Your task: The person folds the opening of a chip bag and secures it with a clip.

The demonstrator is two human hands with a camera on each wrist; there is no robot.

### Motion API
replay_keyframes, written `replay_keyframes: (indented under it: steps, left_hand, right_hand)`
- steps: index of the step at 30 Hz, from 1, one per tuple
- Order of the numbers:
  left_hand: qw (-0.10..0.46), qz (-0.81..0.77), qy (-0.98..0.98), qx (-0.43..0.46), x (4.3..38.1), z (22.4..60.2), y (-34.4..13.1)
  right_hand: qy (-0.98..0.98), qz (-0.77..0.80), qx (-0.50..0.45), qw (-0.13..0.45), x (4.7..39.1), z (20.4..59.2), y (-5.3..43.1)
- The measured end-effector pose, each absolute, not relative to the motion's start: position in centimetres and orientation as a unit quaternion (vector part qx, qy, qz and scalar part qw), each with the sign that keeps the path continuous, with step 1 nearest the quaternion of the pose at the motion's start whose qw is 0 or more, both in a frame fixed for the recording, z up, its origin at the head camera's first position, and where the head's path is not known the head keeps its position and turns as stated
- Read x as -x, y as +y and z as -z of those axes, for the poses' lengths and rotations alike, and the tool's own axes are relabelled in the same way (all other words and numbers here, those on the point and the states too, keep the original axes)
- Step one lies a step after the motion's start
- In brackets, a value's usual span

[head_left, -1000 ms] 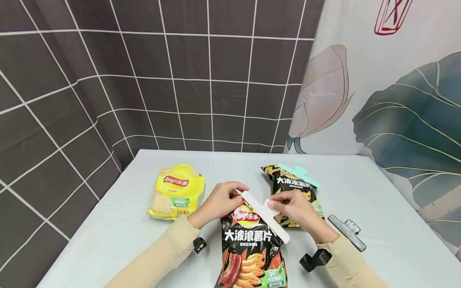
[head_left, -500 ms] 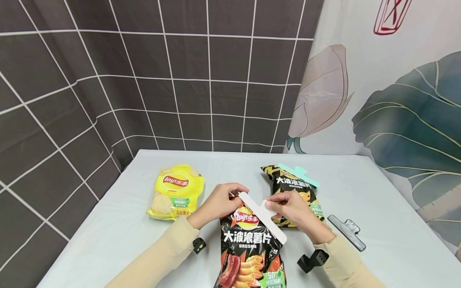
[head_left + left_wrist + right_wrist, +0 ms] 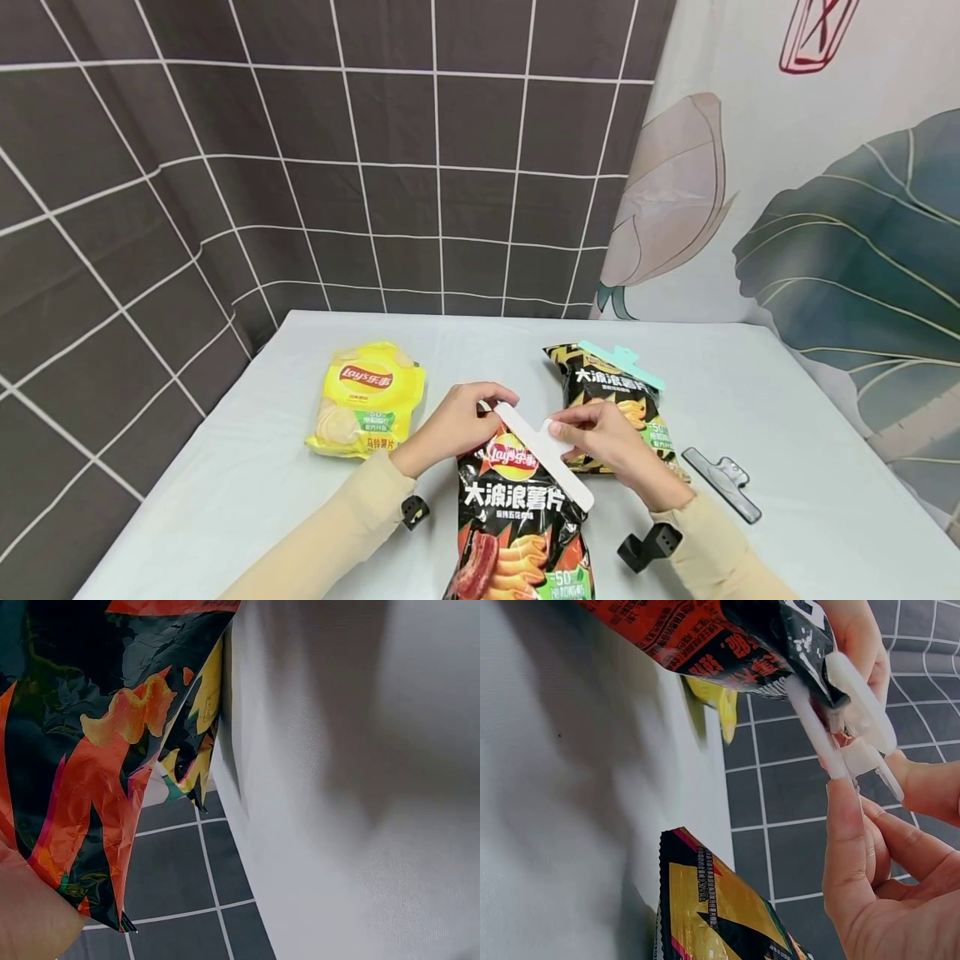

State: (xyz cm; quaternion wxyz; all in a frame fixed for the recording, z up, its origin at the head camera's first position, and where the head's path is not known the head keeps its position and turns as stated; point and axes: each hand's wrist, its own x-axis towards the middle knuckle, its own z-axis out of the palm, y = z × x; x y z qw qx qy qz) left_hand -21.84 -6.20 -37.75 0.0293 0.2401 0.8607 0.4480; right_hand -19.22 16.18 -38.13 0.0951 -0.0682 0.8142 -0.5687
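A black bag of potato chips (image 3: 504, 518) hangs upright in front of me, its lower end cut off by the head view. My left hand (image 3: 459, 423) grips its upper left corner, and in the left wrist view a bit of that hand (image 3: 34, 907) shows against the bag's orange-and-black foil (image 3: 90, 787). A white bag clip (image 3: 546, 457) slants across the top of the bag. My right hand (image 3: 609, 440) pinches the clip's handle between thumb and fingers. In the right wrist view the two bars of the clip (image 3: 870, 712) stand either side of the bag's edge.
A yellow chip bag (image 3: 367, 402) lies at the back left of the white table (image 3: 247, 500). Behind my right hand lies another black chip bag (image 3: 581, 392) with a turquoise clip (image 3: 621, 362) on its top. A silver-grey clip (image 3: 723, 483) lies to the right.
The white clip and my right hand have shifted slightly left over the bag's top. The bag has moved a little left too; my left hand keeps its hold.
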Motion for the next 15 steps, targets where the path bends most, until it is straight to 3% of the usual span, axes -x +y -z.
replay_keyframes:
  steps: [15]
  left_hand:
    - [0.029,-0.443,0.861,-0.248,21.83,38.04,-6.36]
  right_hand:
    - [0.789,0.593,0.079,0.141,19.38,38.88,16.57]
